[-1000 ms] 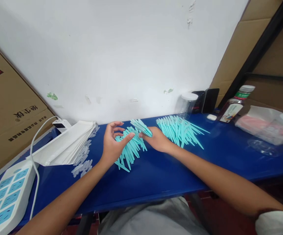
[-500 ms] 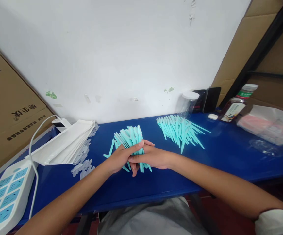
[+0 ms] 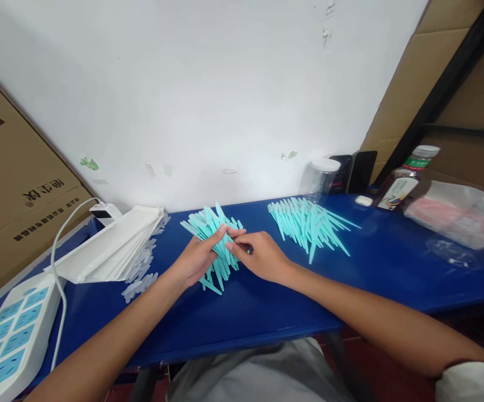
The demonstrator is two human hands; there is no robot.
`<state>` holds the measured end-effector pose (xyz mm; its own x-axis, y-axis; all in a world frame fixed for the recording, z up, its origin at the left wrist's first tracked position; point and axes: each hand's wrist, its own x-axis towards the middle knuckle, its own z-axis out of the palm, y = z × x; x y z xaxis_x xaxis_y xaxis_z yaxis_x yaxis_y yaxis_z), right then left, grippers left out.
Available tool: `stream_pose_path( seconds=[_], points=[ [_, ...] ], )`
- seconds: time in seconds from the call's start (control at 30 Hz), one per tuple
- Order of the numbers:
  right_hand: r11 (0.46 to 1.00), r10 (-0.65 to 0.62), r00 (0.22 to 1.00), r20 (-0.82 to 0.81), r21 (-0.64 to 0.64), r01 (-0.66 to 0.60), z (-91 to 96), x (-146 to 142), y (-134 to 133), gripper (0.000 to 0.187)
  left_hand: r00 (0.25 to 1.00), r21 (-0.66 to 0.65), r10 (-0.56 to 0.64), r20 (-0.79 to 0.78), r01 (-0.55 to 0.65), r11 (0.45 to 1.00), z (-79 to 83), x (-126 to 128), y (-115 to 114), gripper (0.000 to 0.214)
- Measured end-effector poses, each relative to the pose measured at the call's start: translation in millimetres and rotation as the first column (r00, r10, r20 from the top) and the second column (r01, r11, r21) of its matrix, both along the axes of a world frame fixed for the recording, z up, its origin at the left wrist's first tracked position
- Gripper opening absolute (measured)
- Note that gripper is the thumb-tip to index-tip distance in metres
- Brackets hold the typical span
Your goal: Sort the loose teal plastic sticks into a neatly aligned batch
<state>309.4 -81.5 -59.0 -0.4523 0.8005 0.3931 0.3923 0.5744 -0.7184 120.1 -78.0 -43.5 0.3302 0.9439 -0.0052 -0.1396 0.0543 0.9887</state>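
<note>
A bundle of thin turquoise plastic sticks (image 3: 209, 226) fans out above the blue table (image 3: 267, 301) near its middle. My left hand (image 3: 198, 258) is wrapped round the bundle from the left, thumb lying across the sticks. My right hand (image 3: 259, 254) meets it from the right, thumb and forefinger pinched on sticks in the same bundle. A second, loose pile of turquoise sticks (image 3: 309, 220) lies on the table further right, untouched.
A stack of white paper sleeves (image 3: 116, 245) and small clear plastic pieces (image 3: 141, 282) lie at the left, beside a white power strip (image 3: 7, 335) with its cable. A clear jar (image 3: 319, 178), phones, a bottle (image 3: 405, 176) and plastic bags (image 3: 451, 218) stand at the right. Cardboard boxes flank both sides.
Both hands gathered the sticks into one bundle, pulled it toward me, then moved it back away; the left hand now grips it and the right pinches at its sticks.
</note>
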Motion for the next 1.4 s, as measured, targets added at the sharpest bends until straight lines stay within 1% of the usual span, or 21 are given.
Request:
stream_pose_path(
  seconds=[0.17,0.27,0.43,0.53,0.63,0.7,0.83,0.93,1.0,1.1,1.2,1.27,1.33,1.4],
  points=[
    [0.987,-0.129,0.99,0.063,0.109,0.122,3.3,-2,-5,0.048,1.0,-0.019,0.002,0.022,-0.002,1.0,0.0,3,-2,0.045],
    [0.983,-0.145,0.985,0.089,0.129,0.133,3.8,-2,-5,0.046,1.0,-0.027,0.002,0.03,-0.001,1.0,0.7,5,-5,0.046],
    [0.994,-0.106,0.992,0.061,0.044,0.103,4.3,1,1,0.046,0.999,-0.049,0.044,0.032,-0.043,0.998,-2.5,5,-5,0.05],
    [0.994,-0.109,0.993,0.046,-0.008,0.109,6.5,4,3,0.042,0.998,-0.042,0.048,0.042,-0.046,0.998,-4.8,4,-3,0.051],
    [0.996,-0.067,0.996,0.062,-0.056,0.07,8.7,5,3,0.037,0.998,-0.057,0.059,0.036,-0.057,0.997,-4.4,4,-3,0.049],
    [0.996,-0.019,0.998,0.062,-0.083,0.024,8.8,5,4,0.035,0.998,-0.073,0.046,0.042,-0.043,0.996,-2.7,4,-4,0.047],
    [0.985,0.075,0.997,0.016,-0.154,-0.072,6.5,6,4,0.033,0.999,-0.103,-0.025,0.038,0.029,0.994,0.5,4,-5,0.045],
    [0.965,0.107,0.993,-0.049,-0.234,-0.115,6.4,7,4,0.034,0.998,-0.094,-0.049,0.026,0.051,0.994,0.7,3,-5,0.046],
    [0.953,0.103,0.99,-0.093,-0.278,-0.125,7.4,8,5,0.034,0.999,-0.094,-0.045,0.027,0.048,0.994,0.3,2,-4,0.048],
    [0.95,0.107,0.985,-0.134,-0.28,-0.142,8.1,8,5,0.038,1.0,-0.105,-0.022,0.003,0.022,0.994,0.1,1,-4,0.049],
    [0.966,0.122,0.986,-0.116,-0.215,-0.145,6.4,7,6,0.043,1.0,-0.117,-0.024,-0.016,0.022,0.993,-0.1,1,-4,0.047],
    [0.976,0.099,0.99,-0.105,-0.181,-0.117,4.3,5,6,0.043,0.999,-0.114,-0.036,-0.008,0.035,0.993,-0.8,1,-5,0.049],
    [0.975,0.076,0.989,-0.127,-0.2,-0.101,2.6,5,7,0.042,0.999,-0.107,-0.039,-0.008,0.037,0.994,-1.9,1,-6,0.052],
    [0.962,0.062,0.984,-0.167,-0.252,-0.104,1.7,5,8,0.043,0.999,-0.111,-0.031,-0.017,0.029,0.993,-3.1,1,-6,0.052]
  ],
)
